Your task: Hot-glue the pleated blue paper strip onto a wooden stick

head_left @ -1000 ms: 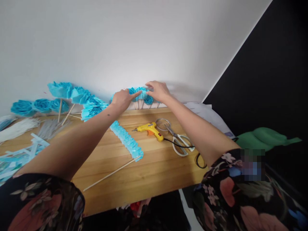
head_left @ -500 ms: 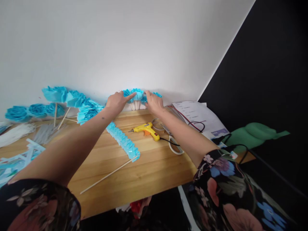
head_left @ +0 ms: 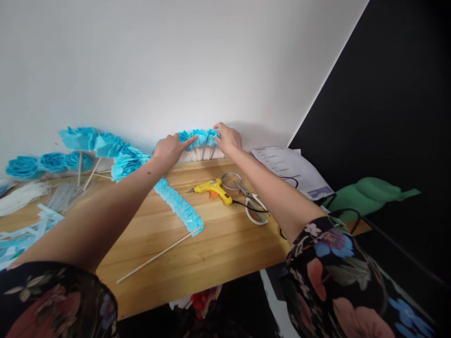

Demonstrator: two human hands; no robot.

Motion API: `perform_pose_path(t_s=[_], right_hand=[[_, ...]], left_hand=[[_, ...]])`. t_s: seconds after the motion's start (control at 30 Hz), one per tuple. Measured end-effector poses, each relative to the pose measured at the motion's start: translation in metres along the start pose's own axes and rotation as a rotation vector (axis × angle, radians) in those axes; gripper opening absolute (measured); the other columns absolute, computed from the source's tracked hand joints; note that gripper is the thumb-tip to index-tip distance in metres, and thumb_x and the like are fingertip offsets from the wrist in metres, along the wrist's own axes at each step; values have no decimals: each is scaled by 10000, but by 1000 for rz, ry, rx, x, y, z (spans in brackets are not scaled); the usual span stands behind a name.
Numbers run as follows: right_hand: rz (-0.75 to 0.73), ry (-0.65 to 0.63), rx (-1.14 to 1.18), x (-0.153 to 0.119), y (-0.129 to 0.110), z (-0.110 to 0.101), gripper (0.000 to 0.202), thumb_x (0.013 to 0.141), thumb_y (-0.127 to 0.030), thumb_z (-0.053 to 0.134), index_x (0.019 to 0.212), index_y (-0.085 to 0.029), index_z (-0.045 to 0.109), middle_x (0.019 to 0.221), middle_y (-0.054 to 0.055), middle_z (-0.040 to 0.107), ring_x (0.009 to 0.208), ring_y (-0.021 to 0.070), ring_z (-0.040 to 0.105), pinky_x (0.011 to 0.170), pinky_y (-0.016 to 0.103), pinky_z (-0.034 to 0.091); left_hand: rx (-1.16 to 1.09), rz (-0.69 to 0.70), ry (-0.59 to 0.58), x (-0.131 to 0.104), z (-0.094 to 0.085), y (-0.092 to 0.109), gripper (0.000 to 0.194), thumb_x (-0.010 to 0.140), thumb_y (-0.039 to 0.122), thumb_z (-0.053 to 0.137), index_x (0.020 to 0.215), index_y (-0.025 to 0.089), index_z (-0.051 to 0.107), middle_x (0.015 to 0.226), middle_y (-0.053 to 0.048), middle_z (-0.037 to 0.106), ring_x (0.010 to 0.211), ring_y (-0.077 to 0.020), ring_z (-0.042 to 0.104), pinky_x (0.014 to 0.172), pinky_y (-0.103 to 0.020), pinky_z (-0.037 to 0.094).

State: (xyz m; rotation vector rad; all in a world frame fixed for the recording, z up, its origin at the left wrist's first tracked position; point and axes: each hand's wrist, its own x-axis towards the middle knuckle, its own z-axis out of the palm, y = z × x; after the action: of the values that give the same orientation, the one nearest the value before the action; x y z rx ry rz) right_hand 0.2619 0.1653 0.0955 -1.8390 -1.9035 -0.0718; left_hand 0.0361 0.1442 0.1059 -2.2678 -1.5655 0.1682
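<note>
Against the wall stands a row of blue crepe-paper flowers (head_left: 201,137) on thin wooden sticks. My left hand (head_left: 168,149) is at the row's left end, its index finger stretched out onto a flower's front and the other fingers bent. At the right end, my right hand (head_left: 229,140) pinches a blue paper flower (head_left: 213,137) between thumb and fingers. Nearer me, a pleated blue paper strip (head_left: 179,205) lies on the table, with a wooden stick (head_left: 158,256) at its near end.
A yellow glue gun (head_left: 213,188), a roll of tape (head_left: 231,180) and white-handled scissors (head_left: 255,212) lie on the wooden table (head_left: 211,253). More blue flowers (head_left: 79,138) lean at left, near white strands (head_left: 24,196). Printed papers (head_left: 278,162) and a green object (head_left: 369,197) are at right.
My right hand has shifted slightly right and turned at the row's end, and the flowers there sit closer together. My left hand stays in nearly the same place, index finger on the flowers.
</note>
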Motion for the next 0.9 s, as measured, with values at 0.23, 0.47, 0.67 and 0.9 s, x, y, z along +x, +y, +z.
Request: perform_pose_path(t_s=[0.23,0.47,0.67,0.9], right_hand=[[-30,-10,-11,-5,-5,0,470,1007,-177,626,1473,-227,594,1379,100,756,1236,299,716,1017,407,546],[-44,-10,-40,-6,-12,1,487,1009,-146,591,1492,-210,584,1429,131,722,1258,306,699,1032,410,543],[-87,-35,-10,-5,-7,-4,478,973,-153,621,1444,-231,637,1376,114,747,1229,297,705,1029,404,555],[61,122,172,-5,47,-25,471,973,-123,517,1408,-228,664,1195,69,796,1083,241,749,961,367,576]], left_hand=[[37,71,9,1,3,2,728,1114,147,259,1722,525,128,1304,-174,605,1094,-325,688,832,-357,549],[88,189,-27,10,-2,7,717,1109,145,361,1710,516,237,1367,-194,569,1081,-321,718,867,-378,562],[68,131,-55,14,-18,21,704,1104,137,359,1736,425,241,1361,-207,622,1114,-340,721,842,-363,565],[-47,95,-30,18,-16,23,696,1080,127,342,1719,402,323,1368,-225,627,1029,-357,734,786,-391,542]])
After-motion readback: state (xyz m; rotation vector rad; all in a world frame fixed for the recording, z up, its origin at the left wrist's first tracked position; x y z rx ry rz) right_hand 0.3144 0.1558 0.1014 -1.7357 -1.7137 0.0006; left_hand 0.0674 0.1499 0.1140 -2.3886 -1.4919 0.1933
